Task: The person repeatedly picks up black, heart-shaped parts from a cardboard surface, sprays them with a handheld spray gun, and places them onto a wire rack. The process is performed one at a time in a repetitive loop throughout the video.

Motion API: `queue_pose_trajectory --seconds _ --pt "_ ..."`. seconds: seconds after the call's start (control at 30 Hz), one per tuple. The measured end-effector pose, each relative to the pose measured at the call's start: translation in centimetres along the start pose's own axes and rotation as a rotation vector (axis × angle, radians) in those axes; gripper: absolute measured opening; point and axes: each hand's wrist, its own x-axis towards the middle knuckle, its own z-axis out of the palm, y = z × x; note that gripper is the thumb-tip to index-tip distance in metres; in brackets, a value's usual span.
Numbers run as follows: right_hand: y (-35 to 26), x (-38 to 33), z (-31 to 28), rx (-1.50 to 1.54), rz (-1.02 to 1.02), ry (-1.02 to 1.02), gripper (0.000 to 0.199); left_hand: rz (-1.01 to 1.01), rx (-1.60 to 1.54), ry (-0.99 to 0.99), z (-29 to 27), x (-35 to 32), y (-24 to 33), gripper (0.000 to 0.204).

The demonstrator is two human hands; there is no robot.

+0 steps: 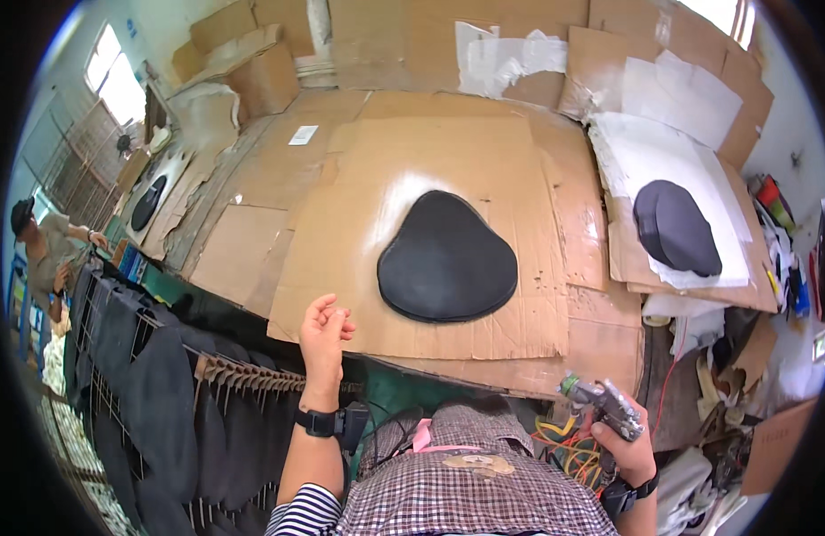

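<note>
My right hand [629, 439] is wrapped round the handle of a metal spray gun [607, 406], whose greenish nozzle end points toward the cardboard. My left hand [326, 332] is raised over the front edge of the table, its fingers loosely bent and apart with nothing in them. Beyond it, a black rounded-triangle pad [448, 257] lies flat on a cardboard sheet [341, 232], its narrow end pointing away from me. Neither hand touches the pad. A pale sprayed patch shows on the cardboard along the pad's far left side.
Black pads [676, 228] rest on white paper at the right. Left of me stands a wire rack [145, 357] hung with dark pieces. Another person [51, 259] is at the far left, near a further dark pad [149, 204]. Coloured hoses [564, 447] hang beside my right hand.
</note>
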Motion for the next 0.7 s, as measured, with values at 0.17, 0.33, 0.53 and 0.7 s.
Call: queue_pose_trajectory --seconds 0.17,0.33,0.53,0.7 --pt "-1.4 -2.1 0.0 -0.088 -0.073 0.320 0.053 -0.053 0.050 -0.090 1.5 0.4 -1.5 0.027" --pt "-1.0 -4.7 0.2 -0.161 0.008 0.189 0.052 -0.103 0.057 -0.107 0.3 0.4 -3.1 0.027" --pt "-1.2 -3.3 5.0 0.025 0.058 0.061 0.051 -0.158 0.052 -0.086 -1.3 0.3 -4.0 0.024" --pt "-1.8 -0.8 7.7 0.003 -0.088 0.237 0.043 -0.165 0.087 -0.069 -3.1 0.4 -4.5 0.024"
